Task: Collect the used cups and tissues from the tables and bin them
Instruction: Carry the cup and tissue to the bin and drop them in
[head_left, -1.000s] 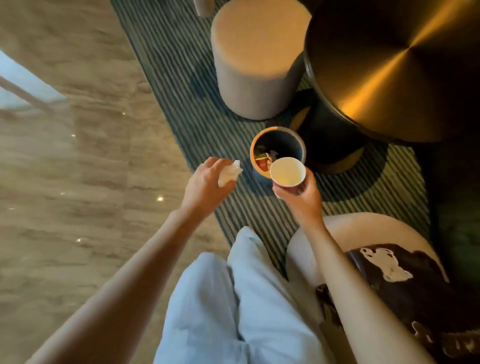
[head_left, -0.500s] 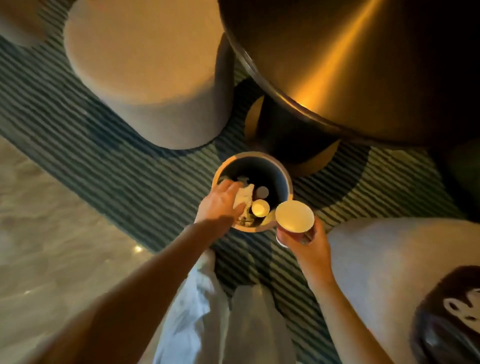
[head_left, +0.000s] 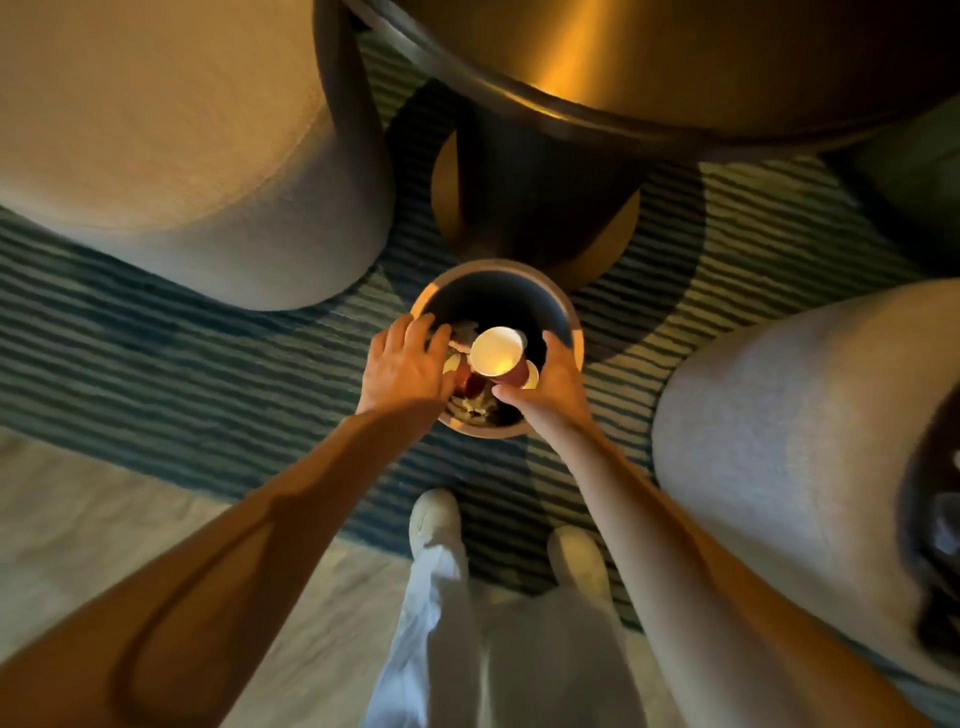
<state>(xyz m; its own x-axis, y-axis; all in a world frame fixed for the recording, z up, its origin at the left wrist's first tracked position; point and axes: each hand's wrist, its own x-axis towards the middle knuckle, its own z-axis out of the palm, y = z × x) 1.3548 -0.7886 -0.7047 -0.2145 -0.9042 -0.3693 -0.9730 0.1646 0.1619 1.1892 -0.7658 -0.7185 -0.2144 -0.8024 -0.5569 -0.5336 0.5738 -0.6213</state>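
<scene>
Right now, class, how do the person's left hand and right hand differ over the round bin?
The left hand is spread flat, fingers straight, holding nothing; the right hand curls its grip round the red paper cup with a white inside. The left hand hovers at the round bin's left edge, the right hand at its right. Both reach over the bin's mouth.

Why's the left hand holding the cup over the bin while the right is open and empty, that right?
Not quite: the hands are swapped. In the head view the right hand holds the cup over the bin, pinching it at its lower side, and the left hand is the one that is open and empty, fingers spread over the bin's near edge.
</scene>
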